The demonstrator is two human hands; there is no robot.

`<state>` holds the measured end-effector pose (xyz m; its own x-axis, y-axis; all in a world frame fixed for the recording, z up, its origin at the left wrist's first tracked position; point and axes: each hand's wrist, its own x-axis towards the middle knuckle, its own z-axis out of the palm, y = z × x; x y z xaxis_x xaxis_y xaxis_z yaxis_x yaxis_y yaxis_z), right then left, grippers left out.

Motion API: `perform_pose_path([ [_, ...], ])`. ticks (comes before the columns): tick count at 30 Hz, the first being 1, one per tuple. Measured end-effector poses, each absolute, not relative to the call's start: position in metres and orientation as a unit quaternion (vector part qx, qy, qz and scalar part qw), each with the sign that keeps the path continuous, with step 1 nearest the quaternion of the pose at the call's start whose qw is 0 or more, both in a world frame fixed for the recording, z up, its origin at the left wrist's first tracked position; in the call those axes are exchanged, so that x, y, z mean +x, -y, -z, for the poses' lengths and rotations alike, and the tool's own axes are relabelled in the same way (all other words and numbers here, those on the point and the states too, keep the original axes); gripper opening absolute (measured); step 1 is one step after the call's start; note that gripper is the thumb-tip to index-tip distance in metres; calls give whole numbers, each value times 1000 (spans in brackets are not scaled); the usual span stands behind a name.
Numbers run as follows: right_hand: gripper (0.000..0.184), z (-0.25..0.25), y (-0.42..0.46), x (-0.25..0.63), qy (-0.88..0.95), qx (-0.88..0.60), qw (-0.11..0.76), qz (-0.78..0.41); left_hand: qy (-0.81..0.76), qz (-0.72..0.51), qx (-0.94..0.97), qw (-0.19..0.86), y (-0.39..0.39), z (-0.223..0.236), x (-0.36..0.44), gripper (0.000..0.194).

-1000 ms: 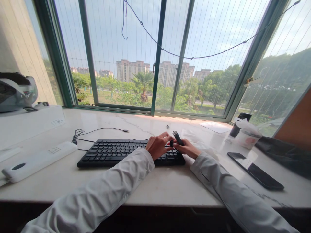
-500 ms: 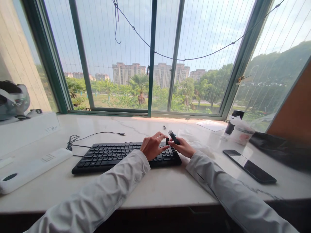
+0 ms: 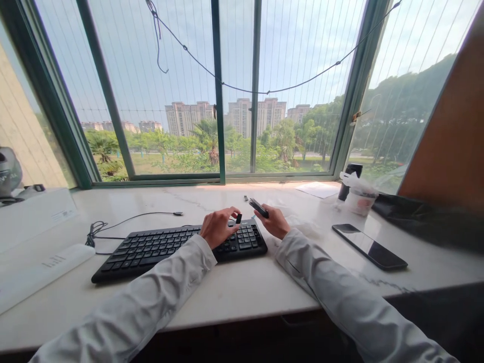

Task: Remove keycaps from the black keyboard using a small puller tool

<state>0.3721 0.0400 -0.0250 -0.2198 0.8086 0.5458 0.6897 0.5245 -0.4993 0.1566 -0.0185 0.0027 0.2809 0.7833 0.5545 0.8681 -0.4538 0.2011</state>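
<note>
My left hand (image 3: pixel 218 228) is closed in a pinch on a small black cap-like piece (image 3: pixel 238 219), held up over the right part of the black keyboard (image 3: pixel 151 247). In my right hand (image 3: pixel 277 222) is a slim black stick (image 3: pixel 259 207) with a metallic-looking end that points up and left. Its exact kind is too small to tell. A gap separates the two pieces. Beyond them on the table lies a tiny dark and metallic object (image 3: pixel 245 198). My left forearm hides part of the keyboard's front edge.
A black smartphone (image 3: pixel 368 246) lies to the right. Behind it are a wrapped cup (image 3: pixel 361 199), a dark bottle (image 3: pixel 350 181) and a white paper (image 3: pixel 317 189). Clear plastic (image 3: pixel 302 222) lies beside my right hand. At left are a coiled cable (image 3: pixel 91 234) and white boxes (image 3: pixel 41 214).
My hands have drawn apart, and the black piece and the stick, close together before, now have a gap between them. The view has turned slightly to the right.
</note>
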Motion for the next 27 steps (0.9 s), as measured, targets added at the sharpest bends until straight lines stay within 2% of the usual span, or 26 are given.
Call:
perform_pose_path([
  [6,29,23,-43,381,708,-590,387,-19,555,262,-785,78,-3,-13,146,32],
  [11,27,22,-44,382,681,-621,389,-5,554,185,-807,87,-54,-20,155,33],
  [23,24,16,-42,388,665,-657,356,17,629,154,-759,-71,-171,13,200,38],
  [27,23,15,-41,387,667,-661,341,24,648,156,-742,-72,-191,21,204,46],
])
